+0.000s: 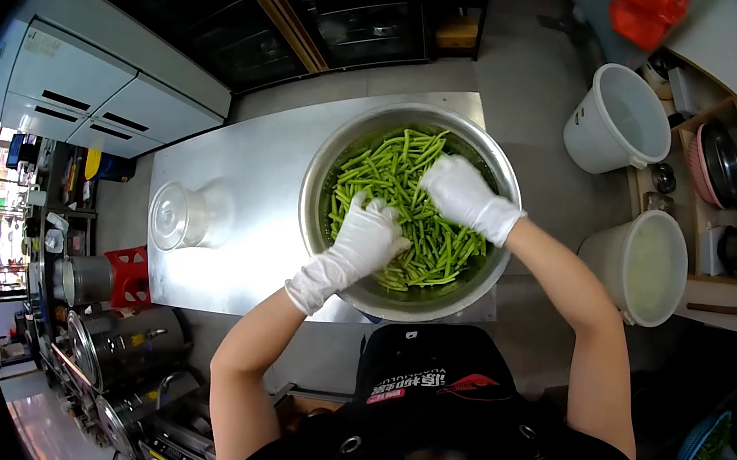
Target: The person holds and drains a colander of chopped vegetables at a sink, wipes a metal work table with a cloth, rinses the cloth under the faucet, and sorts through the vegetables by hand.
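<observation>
A wide steel basin (310,194) holds a heap of green beans (428,233), cut into finger-length pieces. My left hand (366,237), in a white glove, rests on the near left of the heap with its fingers bent and apart. My right hand (465,192), also gloved in white, is at the far right of the beans, inside the basin rim. Its fingers are curled together among the beans, and their tips are hidden.
The basin stands on a steel table (259,174). A clear lidded container (175,216) is on the table's left. Two white buckets (598,130) are on the right beside a wooden shelf (732,295) with pots. Large metal pots (130,343) stand at lower left.
</observation>
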A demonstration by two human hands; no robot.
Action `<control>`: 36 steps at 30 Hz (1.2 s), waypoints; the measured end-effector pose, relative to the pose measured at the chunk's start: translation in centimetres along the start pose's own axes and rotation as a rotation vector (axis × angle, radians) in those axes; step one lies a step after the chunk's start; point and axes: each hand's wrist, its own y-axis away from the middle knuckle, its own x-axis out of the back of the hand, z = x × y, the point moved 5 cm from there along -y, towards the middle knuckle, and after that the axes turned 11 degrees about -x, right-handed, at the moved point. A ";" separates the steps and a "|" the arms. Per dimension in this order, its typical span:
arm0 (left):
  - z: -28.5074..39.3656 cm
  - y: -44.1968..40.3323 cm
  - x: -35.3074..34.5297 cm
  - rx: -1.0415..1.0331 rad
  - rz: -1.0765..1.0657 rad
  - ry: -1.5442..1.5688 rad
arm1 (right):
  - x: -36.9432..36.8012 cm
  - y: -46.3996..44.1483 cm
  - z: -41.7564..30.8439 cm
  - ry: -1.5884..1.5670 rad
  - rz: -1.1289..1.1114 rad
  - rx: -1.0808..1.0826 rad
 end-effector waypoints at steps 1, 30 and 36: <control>-1.1 -0.3 -1.4 -0.033 0.077 -0.016 | -2.3 0.9 -0.8 0.056 -0.134 -0.012; -3.3 -4.1 1.7 0.131 0.525 0.355 | -1.1 4.1 7.2 -0.270 0.157 -0.906; -4.2 -10.8 -1.6 0.139 0.440 0.273 | -3.3 2.8 7.2 -0.552 0.293 -0.990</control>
